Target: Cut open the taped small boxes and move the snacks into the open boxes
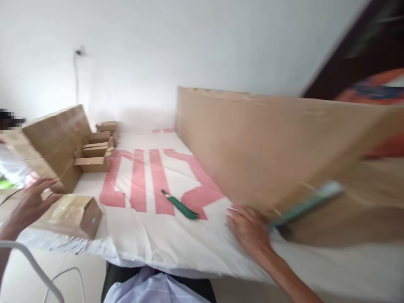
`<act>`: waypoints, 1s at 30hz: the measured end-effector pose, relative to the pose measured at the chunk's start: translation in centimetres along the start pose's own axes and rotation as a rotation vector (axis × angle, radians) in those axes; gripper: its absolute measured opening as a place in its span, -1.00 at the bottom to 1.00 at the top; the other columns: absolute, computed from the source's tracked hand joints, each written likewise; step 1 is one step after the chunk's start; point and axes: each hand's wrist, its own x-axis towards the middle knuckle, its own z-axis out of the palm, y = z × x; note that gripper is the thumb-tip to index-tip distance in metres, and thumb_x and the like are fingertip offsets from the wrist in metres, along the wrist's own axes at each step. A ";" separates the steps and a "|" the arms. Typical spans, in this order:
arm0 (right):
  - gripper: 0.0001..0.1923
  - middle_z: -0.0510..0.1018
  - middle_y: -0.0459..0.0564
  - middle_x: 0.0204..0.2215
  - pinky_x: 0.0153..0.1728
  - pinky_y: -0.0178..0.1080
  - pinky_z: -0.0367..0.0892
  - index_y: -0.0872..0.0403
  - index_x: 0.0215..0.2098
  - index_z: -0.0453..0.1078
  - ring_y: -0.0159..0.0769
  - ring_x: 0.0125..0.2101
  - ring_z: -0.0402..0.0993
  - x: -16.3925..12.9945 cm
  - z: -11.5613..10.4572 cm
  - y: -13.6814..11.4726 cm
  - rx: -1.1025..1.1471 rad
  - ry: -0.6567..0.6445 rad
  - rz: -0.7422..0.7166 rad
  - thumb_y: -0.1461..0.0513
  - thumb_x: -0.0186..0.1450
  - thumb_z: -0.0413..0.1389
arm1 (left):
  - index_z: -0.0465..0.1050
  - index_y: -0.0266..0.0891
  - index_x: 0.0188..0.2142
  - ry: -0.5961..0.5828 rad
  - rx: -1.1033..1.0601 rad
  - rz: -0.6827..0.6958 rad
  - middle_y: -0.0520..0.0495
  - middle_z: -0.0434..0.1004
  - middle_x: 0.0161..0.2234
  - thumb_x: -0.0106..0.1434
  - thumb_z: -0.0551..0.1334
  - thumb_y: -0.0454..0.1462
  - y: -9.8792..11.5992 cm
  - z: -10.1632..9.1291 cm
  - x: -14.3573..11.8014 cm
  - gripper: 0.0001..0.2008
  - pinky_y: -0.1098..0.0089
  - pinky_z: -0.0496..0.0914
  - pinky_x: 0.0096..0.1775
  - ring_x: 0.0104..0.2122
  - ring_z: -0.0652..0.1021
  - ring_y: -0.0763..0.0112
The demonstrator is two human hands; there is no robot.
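Observation:
My left hand [35, 203] is at the left, its fingers apart, over a small taped cardboard box [71, 213] lying on the table. My right hand [251, 232] rests on the tabletop by the lower edge of a large cardboard box [252, 147]. Its fingers are curled and slightly blurred, with a small whitish bit at their tips that I cannot make out. A green-handled knife [180, 206] lies between my hands. Right of my right hand is a blurred long green thing [304, 206] with a pale end, in front of the cardboard.
A white cloth with red print [139, 181] covers the table. Several small open boxes [93, 158] stand at the back left beside a bigger carton [59, 143]. Part of another person's head shows at the left edge. A pale cable [34, 265] curves at the lower left.

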 end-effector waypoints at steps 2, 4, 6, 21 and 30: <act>-0.65 0.62 0.33 -0.05 0.11 0.18 0.39 0.04 -0.20 0.55 0.19 0.00 0.47 0.8 0.3 -0.3 -0.012 0.075 -0.026 0.13 0.39 -0.07 | 0.57 -0.20 0.04 0.008 -0.011 -0.048 -0.26 0.60 0.14 0.29 0.14 0.22 0.1 -0.5 -2.1 -0.37 0.04 0.42 0.25 0.14 0.58 -0.04; -0.67 0.61 0.31 -0.08 0.03 0.14 0.42 0.00 -0.22 0.52 0.19 -0.02 0.48 0.7 1.2 -2.0 0.023 0.042 -0.082 0.06 0.40 -0.04 | 0.59 -0.18 0.03 0.024 0.004 -0.117 -0.24 0.60 0.15 0.30 0.16 0.21 -0.1 -0.6 -4.0 -0.39 0.04 0.42 0.25 0.15 0.57 -0.04; -0.69 0.61 0.25 -0.15 -0.08 0.08 0.45 -0.03 -0.24 0.49 0.16 -0.07 0.51 -0.1 2.3 -4.6 0.058 -0.059 -0.134 0.00 0.39 0.00 | 0.60 -0.17 0.05 0.015 0.009 -0.153 -0.23 0.59 0.16 0.33 0.19 0.16 -0.5 -0.1 -5.8 -0.44 0.04 0.42 0.25 0.15 0.57 -0.03; -0.64 0.57 0.18 -0.33 -0.31 -0.06 0.36 -0.01 -0.46 0.42 0.08 -0.23 0.55 1.4 6.3 -7.4 -0.012 -0.139 -0.102 0.08 0.46 0.01 | 0.44 -0.18 0.28 -0.099 0.221 -0.216 -0.39 0.35 0.38 0.50 0.12 -0.01 4.8 9.8 -11.8 -0.51 -0.11 0.34 0.26 0.38 0.32 -0.17; -0.62 0.60 0.24 -0.13 -0.03 0.11 0.45 0.09 -0.04 0.52 0.10 -0.08 0.52 3.3 5.1 -12.8 0.231 -0.020 -0.166 0.05 0.44 -0.02 | 0.47 -0.08 0.26 -0.050 0.207 -0.186 -0.49 0.44 0.28 0.41 0.23 0.07 13.2 11.3 -10.9 -0.46 -0.20 0.37 0.07 0.18 0.48 -0.33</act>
